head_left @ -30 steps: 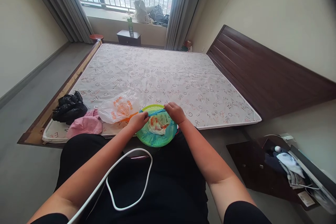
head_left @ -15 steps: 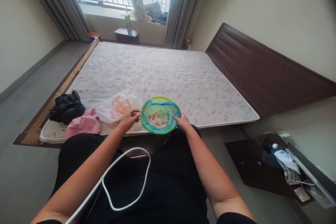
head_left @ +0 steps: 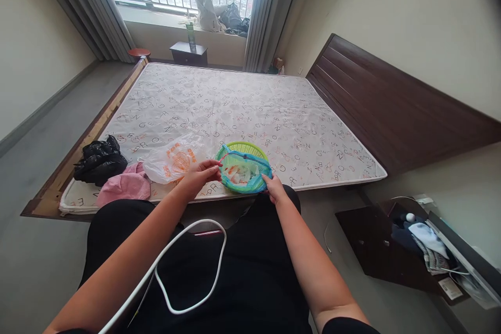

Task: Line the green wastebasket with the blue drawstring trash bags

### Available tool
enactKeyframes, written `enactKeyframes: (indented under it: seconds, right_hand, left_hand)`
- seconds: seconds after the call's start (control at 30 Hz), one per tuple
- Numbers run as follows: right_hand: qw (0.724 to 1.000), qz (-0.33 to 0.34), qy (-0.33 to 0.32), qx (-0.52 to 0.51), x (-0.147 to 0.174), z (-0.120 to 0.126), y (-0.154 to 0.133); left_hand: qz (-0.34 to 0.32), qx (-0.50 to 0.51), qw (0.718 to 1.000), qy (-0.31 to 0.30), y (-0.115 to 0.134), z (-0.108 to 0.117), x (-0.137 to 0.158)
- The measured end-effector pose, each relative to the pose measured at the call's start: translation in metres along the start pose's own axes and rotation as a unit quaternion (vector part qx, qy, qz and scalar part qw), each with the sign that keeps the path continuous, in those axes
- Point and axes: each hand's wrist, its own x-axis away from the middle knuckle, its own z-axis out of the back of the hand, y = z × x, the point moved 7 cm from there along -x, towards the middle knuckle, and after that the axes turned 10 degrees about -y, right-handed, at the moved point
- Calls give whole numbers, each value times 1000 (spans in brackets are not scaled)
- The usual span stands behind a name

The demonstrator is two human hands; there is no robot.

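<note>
A green plastic basket (head_left: 256, 150) sits at the near edge of the mattress, lined with a thin blue-green trash bag (head_left: 250, 158). Crumpled white and orange-stained scraps (head_left: 238, 173) lie inside the bag. My left hand (head_left: 203, 173) pinches the bag's left rim, where a red drawstring shows. On the right side, my right hand (head_left: 274, 188) grips the bag's edge with the thumb on top. The bag's mouth stands partly off the basket's rim. Left of the basket lies a clear plastic bag with orange print (head_left: 174, 159).
A black plastic bag (head_left: 100, 160) and a pink cloth item (head_left: 125, 186) rest on the mattress (head_left: 235, 99) to the left. A white cable (head_left: 188, 310) loops before my body. At the right stands a dark cabinet (head_left: 376, 245) with clothes on it.
Both hands have shifted slightly to the right with the bag. The bag's rim is drawn toward me, and more of the basket's far rim shows.
</note>
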Motion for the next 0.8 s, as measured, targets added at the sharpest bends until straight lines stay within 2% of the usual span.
enactKeyframes:
  seconds: [0.1,0.2,0.3,0.37,0.43,0.5,0.57,0.67,0.73,0.8]
  right_hand:
    - [999,18,20,27,5,6,-10]
    - [996,32,48,62,9,14,-21]
    - [994,34,44,89,14,21,-31]
    - [987,41,55,149,19,27,-41]
    - [969,67,76,226,25,32,-57]
    - [958,110,70,257,32,30,-74]
    - [969,148,26,194,38,26,-90]
    - [983,183,-18,22,49,25,-117]
    - [974,215,-11,-76,59,30,-138]
    - [960,249,-6,-128,70,33,-157]
  left_hand:
    - [-76,52,995,38,27,3,0]
    - [-121,60,989,54,46,6,1]
    - [-133,49,988,55,57,8,2]
    - [-135,40,989,51,60,8,1]
    - [-135,31,989,50,62,8,-1]
    - [-141,22,988,51,65,8,-5]
    - [-154,13,986,58,68,9,-9]
    - [-186,10,979,84,74,16,-12]
    - [-200,20,974,106,76,23,-12]
    - [-198,28,972,123,73,28,-10]
